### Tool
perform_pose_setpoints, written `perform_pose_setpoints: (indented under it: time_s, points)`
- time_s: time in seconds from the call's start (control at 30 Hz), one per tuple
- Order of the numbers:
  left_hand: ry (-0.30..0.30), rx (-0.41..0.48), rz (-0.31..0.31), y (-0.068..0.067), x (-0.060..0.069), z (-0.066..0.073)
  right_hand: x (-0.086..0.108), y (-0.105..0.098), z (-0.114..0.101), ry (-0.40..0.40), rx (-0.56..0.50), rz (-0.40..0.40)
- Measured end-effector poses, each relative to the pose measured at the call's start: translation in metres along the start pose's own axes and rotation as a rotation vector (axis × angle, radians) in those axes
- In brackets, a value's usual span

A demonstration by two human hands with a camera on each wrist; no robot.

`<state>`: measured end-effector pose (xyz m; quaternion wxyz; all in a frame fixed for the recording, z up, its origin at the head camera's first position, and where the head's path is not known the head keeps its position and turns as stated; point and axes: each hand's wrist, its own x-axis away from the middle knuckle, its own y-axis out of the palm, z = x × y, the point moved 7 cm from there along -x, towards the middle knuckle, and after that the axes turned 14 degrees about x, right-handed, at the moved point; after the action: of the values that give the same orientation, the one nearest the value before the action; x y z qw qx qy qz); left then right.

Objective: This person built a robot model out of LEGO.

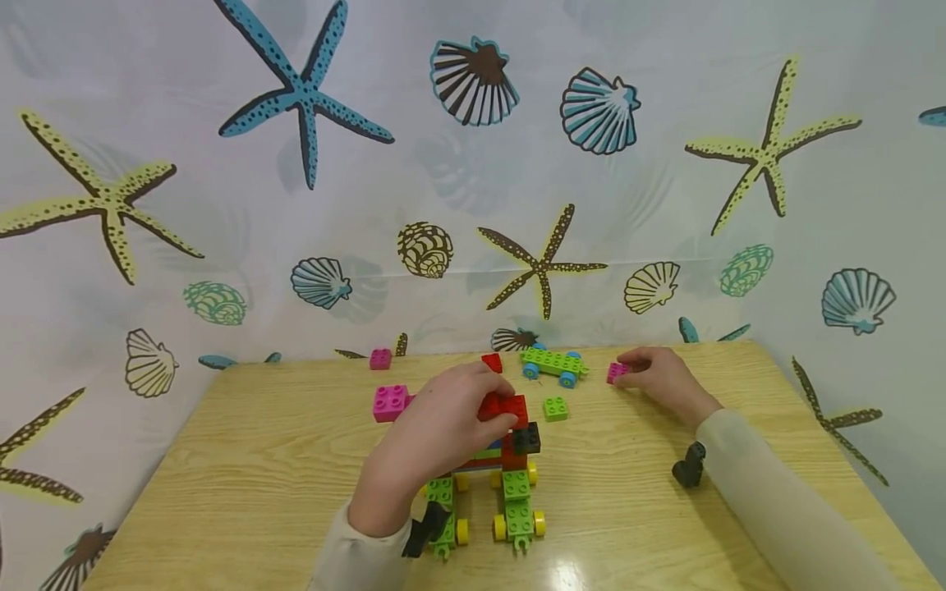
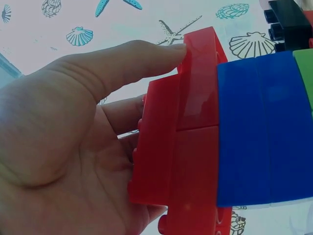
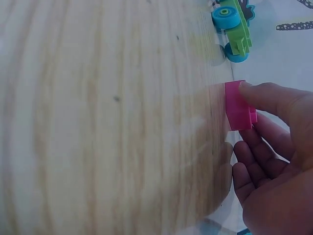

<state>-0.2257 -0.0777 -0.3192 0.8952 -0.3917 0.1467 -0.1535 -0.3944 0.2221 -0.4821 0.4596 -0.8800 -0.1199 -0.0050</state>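
Observation:
My left hand (image 1: 443, 431) grips the red toy bricks (image 1: 510, 408) on top of a built brick model standing on wheeled green bases (image 1: 517, 521). In the left wrist view the thumb presses one side of the red bricks (image 2: 195, 98), and blue bricks (image 2: 264, 132) join on beside them. Part of the model is hidden behind this hand in the head view. Towards the back right, my right hand (image 1: 659, 382) pinches a small pink brick (image 1: 616, 373) between thumb and fingers. The right wrist view shows that pink brick (image 3: 238, 107) at the tabletop, studs facing the palm.
A green wheeled base (image 1: 553, 362) with blue wheels stands near the table's back edge. Loose bricks lie about: a green one (image 1: 555, 409), a red one (image 1: 491, 362) and a pink one (image 1: 380, 359). A larger pink brick (image 1: 390, 403) is left of the model. A patterned curtain (image 1: 458, 180) hangs behind.

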Motion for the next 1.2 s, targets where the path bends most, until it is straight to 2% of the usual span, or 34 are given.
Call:
perform_pose_setpoints:
  time_s: [0.4,0.63,0.87,1.0,1.2]
  points:
    - [-0.021,-0.006,0.005,-0.001,0.000,-0.002,-0.003,-0.001,0.002,0.027,-0.006,-0.011]
    - [-0.024,0.000,0.002,0.000,0.000,-0.002,0.003,-0.007,-0.002,0.041,-0.033,-0.020]
    - [-0.023,-0.001,-0.004,0.001,0.000,-0.002,0.019,-0.012,-0.024,-0.049,-0.059,-0.003]
    - [-0.027,-0.006,0.001,0.001,0.000,-0.002,0.032,-0.012,-0.045,-0.101,-0.101,-0.015]
    - [-0.030,-0.001,-0.004,0.001,-0.001,-0.002,0.059,-0.012,-0.083,-0.229,-0.156,-0.025]
